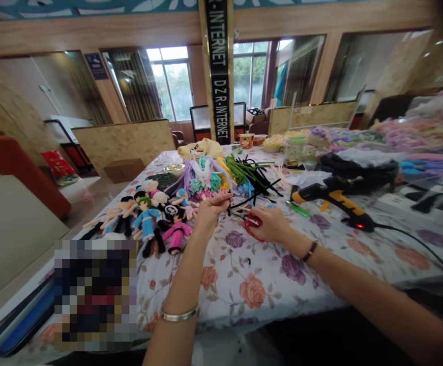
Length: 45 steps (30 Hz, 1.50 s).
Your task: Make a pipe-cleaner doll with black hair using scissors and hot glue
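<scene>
My left hand [210, 211] is raised over the floral tablecloth [244, 274], its fingers pinched on the end of a thin black pipe cleaner [240, 203] that runs to the right. My right hand [269, 223] is closed around red-handled scissors [252, 227], whose blades point left toward the black strand. Just beyond both hands lies a heap of coloured pipe cleaners [221, 178] in purple, teal, green and black.
Several small pipe-cleaner dolls [152, 218] lie to the left of my hands. A yellow and black glue gun [335, 199] rests to the right, its cord [427, 251] trailing to the table edge. A jar [293, 151] and craft material piles stand farther back.
</scene>
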Tool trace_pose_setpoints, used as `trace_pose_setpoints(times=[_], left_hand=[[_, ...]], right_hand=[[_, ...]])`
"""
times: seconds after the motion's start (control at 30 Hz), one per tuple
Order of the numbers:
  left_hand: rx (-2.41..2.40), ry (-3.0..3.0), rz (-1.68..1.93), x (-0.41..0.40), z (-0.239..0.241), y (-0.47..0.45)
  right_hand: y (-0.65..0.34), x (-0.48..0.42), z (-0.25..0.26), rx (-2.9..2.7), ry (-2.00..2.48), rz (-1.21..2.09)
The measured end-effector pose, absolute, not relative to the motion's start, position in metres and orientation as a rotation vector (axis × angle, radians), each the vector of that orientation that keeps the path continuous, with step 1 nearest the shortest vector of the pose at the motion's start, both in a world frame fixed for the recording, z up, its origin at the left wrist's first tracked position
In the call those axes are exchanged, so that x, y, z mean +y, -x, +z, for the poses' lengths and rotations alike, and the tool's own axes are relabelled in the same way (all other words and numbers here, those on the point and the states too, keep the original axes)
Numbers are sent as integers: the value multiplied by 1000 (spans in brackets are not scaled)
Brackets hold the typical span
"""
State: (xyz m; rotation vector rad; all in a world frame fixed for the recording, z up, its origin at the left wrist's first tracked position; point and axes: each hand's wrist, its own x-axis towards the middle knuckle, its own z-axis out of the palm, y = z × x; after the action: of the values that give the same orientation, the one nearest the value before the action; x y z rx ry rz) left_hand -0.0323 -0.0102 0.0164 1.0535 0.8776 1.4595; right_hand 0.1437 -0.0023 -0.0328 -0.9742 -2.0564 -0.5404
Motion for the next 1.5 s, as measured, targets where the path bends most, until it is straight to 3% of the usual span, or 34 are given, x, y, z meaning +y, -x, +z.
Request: trace_pose_setpoints(times=[1.5], left_hand=[[898, -1038, 1488, -8, 16, 36]], right_hand=[[-144, -2, -32, -2070, 1093, -417]])
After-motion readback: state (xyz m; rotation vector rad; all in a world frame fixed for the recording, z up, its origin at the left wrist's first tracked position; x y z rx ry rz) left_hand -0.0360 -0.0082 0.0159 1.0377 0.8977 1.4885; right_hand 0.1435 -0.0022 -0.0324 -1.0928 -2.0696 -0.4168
